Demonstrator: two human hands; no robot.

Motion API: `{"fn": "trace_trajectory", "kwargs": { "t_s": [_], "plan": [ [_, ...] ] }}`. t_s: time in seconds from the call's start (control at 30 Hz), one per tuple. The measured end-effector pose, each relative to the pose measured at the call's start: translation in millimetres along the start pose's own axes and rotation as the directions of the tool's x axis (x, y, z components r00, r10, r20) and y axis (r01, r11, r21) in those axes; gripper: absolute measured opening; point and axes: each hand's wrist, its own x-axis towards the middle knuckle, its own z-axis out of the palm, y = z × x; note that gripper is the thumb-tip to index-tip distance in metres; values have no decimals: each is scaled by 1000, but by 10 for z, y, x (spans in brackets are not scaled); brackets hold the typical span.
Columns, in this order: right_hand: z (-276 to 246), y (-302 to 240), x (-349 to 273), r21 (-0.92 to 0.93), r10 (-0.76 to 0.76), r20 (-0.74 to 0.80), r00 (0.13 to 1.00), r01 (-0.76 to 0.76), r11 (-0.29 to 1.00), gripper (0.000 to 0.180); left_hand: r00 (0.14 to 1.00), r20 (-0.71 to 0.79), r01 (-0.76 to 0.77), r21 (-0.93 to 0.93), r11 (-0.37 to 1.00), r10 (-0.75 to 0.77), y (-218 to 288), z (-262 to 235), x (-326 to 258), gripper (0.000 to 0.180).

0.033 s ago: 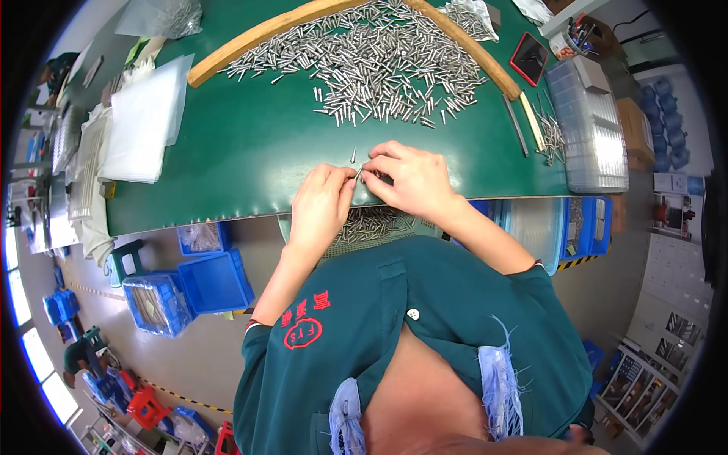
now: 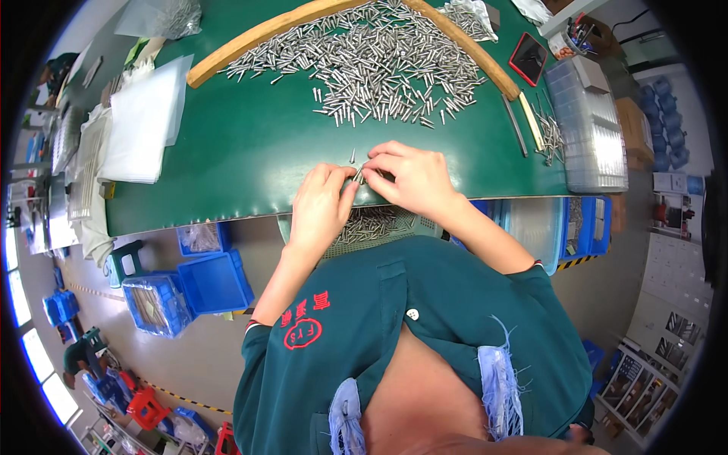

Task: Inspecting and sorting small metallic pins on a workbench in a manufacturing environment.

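My left hand and my right hand meet at the near edge of the green table, fingertips almost touching. Between them is a slim, pointed metal pin, pinched by the thumb and fingers of both hands. A bit more metal shows beneath the right fingers, too covered to make out. Just beyond the fingertips a single metal pin is on the table, its point away from me. Farther off lies a wide pile of similar metal pins.
Wooden bars frame the pile. Below the table edge, a green basket holds more metal pieces. Clear plastic sheets lie left; a red-edged phone, a ruler-like strip and stacked clear trays are right.
My fingertips have shifted slightly around the pin, and its tilt between them differs a little. Otherwise the table looks the same.
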Motion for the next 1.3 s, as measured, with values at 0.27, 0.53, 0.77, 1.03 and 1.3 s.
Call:
{"fn": "trace_trajectory", "kwargs": {
  "t_s": [0.27,0.53,0.77,1.03,1.3],
  "plan": [
    [-436,715,392,231,392,-207,896,-345,910,25,982,-56,-172,123,977,180,52,198,75,28],
    [-988,2031,1057,-200,329,-543,772,-499,843,32,965,-94,-235,99,967,244,53,237,91,19],
    [-782,765,736,592,157,111,981,-192,783,29,985,-49,-161,64,985,164,25,182,43,19],
    [-176,218,-120,193,-6,212,977,-36,981,36,997,-5,-75,92,993,75,-66,-92,-22,25],
    [-70,91,-143,148,-17,187,982,-11,989,24,997,-16,-76,120,990,79,-49,-25,-74,18]
  ]
}}
